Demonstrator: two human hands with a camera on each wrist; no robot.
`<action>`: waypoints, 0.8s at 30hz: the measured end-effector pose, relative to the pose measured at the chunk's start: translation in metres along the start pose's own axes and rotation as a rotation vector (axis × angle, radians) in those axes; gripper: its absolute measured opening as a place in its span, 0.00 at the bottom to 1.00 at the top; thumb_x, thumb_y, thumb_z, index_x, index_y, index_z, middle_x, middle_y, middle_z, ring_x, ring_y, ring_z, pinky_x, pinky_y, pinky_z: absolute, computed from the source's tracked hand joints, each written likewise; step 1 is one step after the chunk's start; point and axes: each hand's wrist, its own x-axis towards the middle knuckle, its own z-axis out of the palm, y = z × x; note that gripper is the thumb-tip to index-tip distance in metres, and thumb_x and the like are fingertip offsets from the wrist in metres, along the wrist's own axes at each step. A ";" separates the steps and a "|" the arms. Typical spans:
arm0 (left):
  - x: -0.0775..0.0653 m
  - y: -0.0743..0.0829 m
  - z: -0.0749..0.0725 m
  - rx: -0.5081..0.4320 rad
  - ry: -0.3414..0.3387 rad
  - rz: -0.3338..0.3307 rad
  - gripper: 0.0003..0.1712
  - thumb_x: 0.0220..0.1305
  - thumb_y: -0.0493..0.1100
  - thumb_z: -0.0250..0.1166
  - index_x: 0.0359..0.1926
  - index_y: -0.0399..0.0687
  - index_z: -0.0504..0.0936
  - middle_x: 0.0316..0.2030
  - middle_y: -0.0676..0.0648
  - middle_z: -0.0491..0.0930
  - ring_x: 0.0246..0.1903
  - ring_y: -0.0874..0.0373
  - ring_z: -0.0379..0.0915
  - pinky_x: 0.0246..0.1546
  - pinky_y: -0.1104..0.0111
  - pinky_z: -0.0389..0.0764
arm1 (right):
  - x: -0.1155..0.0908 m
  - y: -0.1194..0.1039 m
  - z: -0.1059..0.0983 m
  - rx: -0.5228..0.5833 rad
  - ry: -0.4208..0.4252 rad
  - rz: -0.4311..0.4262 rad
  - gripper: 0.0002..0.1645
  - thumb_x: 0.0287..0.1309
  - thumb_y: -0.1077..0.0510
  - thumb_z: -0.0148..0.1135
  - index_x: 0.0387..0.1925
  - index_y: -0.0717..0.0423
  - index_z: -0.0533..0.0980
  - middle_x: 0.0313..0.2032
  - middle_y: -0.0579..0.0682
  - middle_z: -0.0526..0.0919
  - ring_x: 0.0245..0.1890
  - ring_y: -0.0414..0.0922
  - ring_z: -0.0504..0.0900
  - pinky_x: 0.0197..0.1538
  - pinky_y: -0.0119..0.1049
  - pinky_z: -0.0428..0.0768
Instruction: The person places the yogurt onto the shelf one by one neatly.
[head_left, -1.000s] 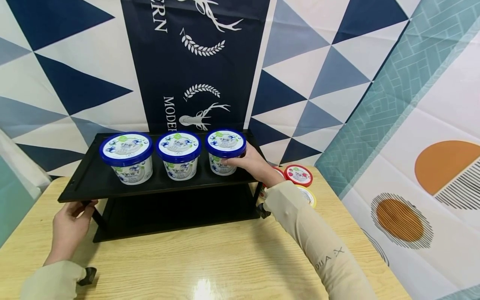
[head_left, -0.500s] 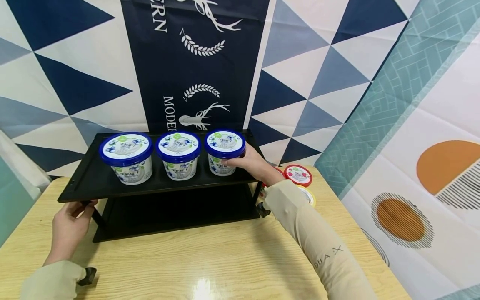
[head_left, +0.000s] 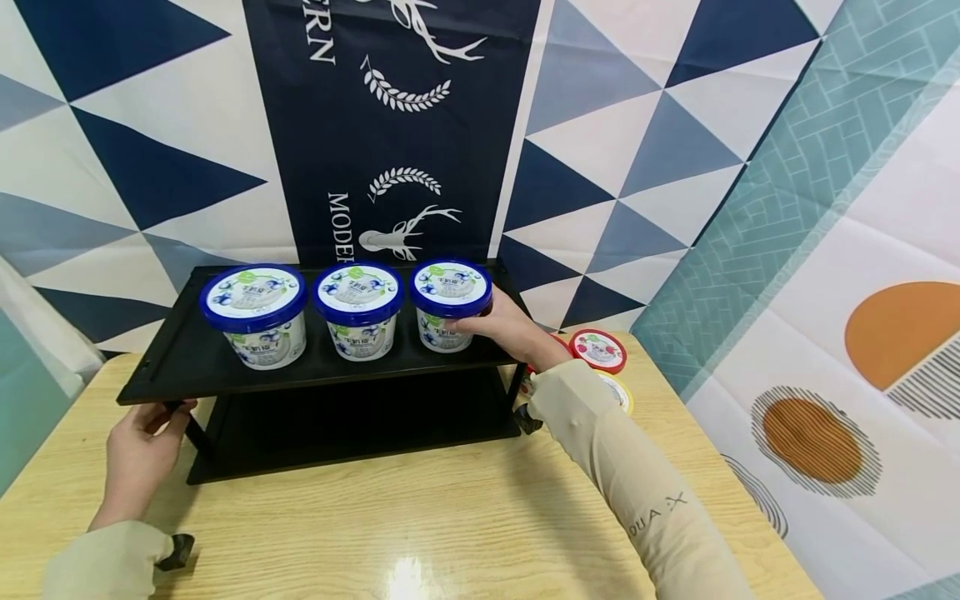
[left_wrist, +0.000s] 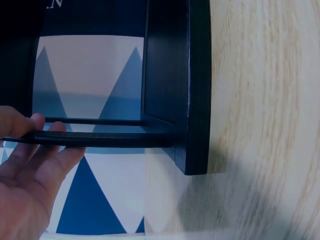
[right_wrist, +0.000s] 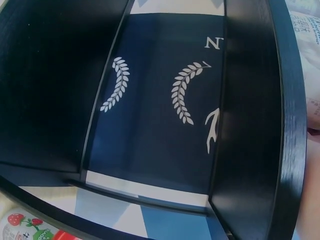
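Observation:
A black two-tier shelf rack stands on the wooden table. On its top tier three white tubs with blue lids are lined up: a left tub, a middle tub and a right tub. My right hand holds the right tub from its right side, thumb across the front below the lid. At the rack's front left, my left hand pinches the upper part of a thin black post, just under the top tier. The left wrist view shows thumb and fingertips on either side of this post.
Behind my right forearm, to the right of the rack, are a red-lidded tub and a yellow-lidded tub; another red lid is partly hidden. A patterned wall cloth hangs directly behind the rack. The lower tier sits close over the tabletop.

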 end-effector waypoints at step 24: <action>-0.001 0.000 0.001 0.011 0.010 -0.006 0.13 0.67 0.42 0.53 0.46 0.38 0.76 0.28 0.83 0.63 0.32 0.92 0.57 0.31 0.94 0.63 | -0.017 -0.002 -0.026 0.038 0.025 -0.025 0.47 0.51 0.64 0.65 0.69 0.53 0.53 0.65 0.55 0.65 0.65 0.50 0.65 0.70 0.46 0.63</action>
